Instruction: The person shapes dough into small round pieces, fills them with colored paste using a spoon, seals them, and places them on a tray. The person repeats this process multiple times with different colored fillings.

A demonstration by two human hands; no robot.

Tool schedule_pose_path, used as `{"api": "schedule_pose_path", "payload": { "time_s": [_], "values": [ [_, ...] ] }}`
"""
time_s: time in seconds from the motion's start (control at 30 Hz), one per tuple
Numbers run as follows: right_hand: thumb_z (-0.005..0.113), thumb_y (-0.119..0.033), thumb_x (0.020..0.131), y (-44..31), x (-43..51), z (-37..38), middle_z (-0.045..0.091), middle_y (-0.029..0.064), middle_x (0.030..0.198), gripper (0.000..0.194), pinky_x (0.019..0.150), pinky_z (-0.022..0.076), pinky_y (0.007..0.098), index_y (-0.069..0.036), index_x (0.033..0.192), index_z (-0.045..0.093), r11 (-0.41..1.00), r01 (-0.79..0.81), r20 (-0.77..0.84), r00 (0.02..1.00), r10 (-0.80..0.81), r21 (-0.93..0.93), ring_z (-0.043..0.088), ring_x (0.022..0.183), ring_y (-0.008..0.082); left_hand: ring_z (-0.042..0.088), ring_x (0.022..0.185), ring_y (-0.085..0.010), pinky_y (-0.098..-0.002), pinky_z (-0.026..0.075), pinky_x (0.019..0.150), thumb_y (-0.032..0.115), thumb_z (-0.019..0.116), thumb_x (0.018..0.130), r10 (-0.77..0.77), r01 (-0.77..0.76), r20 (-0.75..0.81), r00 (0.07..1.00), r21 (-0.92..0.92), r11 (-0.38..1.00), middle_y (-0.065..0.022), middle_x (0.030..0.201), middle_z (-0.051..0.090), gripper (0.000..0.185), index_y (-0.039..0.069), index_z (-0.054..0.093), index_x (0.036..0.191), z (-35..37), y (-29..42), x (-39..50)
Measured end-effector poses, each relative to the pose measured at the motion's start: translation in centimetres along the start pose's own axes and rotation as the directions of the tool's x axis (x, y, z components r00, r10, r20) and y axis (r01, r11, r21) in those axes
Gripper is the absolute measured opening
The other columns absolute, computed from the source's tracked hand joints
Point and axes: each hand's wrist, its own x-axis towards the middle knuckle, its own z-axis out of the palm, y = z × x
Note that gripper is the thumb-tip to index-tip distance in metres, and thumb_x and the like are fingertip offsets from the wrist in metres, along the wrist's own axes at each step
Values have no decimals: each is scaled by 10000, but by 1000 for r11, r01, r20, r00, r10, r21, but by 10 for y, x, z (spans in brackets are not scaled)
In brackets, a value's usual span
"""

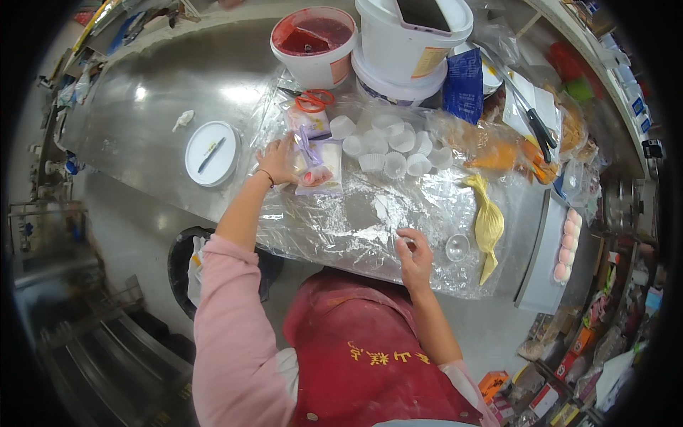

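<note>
My left hand (pixel 278 161) rests with spread fingers at the left edge of some clear and purple plastic packets (pixel 326 160); whether it grips one is hard to tell. My right hand (pixel 414 255) hovers over the flour-dusted plastic sheet (pixel 347 229), fingers curled, with nothing visible in it. Just right of that hand sits a small clear round cup (pixel 457 247), and beyond it a yellow-filled piping bag (pixel 489 221). Several white paper baking cups (pixel 395 164) stand beyond the powder. Red-handled scissors (pixel 315 101) lie on the packets' far end.
At the back stand a tub of red filling (pixel 314 48) and stacked white buckets (pixel 411 48) with a phone (pixel 424 15) on top. A round white lid (pixel 212 152) bearing a pen lies left. A black-handled knife (pixel 540 133) and a tray (pixel 541 256) with pink-white balls are right.
</note>
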Motion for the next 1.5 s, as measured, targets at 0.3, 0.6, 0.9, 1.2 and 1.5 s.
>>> {"api": "schedule_pose_path", "payload": {
  "time_s": [0.3, 0.6, 0.9, 1.2, 1.5],
  "values": [
    [578, -110, 832, -40, 57, 70, 634, 140, 923, 201, 670, 463, 294, -19, 1006, 623, 986, 134, 284, 954, -100, -102, 605, 761, 219, 441, 1113, -299, -482, 293, 896, 355, 758, 479, 101, -126, -311, 945, -62, 990, -154, 1184, 458, 1030, 1, 302, 1333, -25, 76, -80],
    [596, -72, 803, 17, 82, 31, 598, 21, 688, 141, 508, 428, 243, 22, 898, 641, 988, -140, 410, 898, 157, -70, 522, 569, 86, 423, 1115, -299, -464, 288, 863, 316, 746, 472, 222, -253, -289, 931, -74, 965, -160, 1200, 440, 971, 3, 357, 1304, 4, 147, -141],
    [631, -133, 780, 33, 78, -4, 583, 48, 647, 161, 496, 432, 260, 25, 809, 613, 956, 113, 458, 889, 24, -271, 530, 557, 103, 406, 1125, -311, -469, 290, 884, 317, 751, 466, 188, -202, -202, 961, -50, 978, -180, 1230, 431, 1052, 21, 290, 1364, 16, 168, -169],
    [616, -188, 833, 73, 93, -26, 548, 18, 603, 198, 448, 375, 225, -6, 759, 596, 951, -121, 420, 876, 238, -286, 478, 496, 74, 430, 1038, -362, -456, 364, 907, 161, 696, 538, -171, 114, -352, 920, -177, 978, -198, 1111, 451, 912, -25, 293, 1335, 52, 61, -230],
    [622, -168, 838, 113, 67, -7, 547, 21, 602, 180, 447, 379, 218, 3, 794, 589, 924, -192, 281, 915, 290, -331, 484, 483, 80, 403, 1107, -397, -431, 314, 984, 230, 741, 526, -685, 577, -393, 613, -368, 729, -242, 1167, 443, 1002, -39, 236, 1348, 120, -150, -356]
  ]
}}
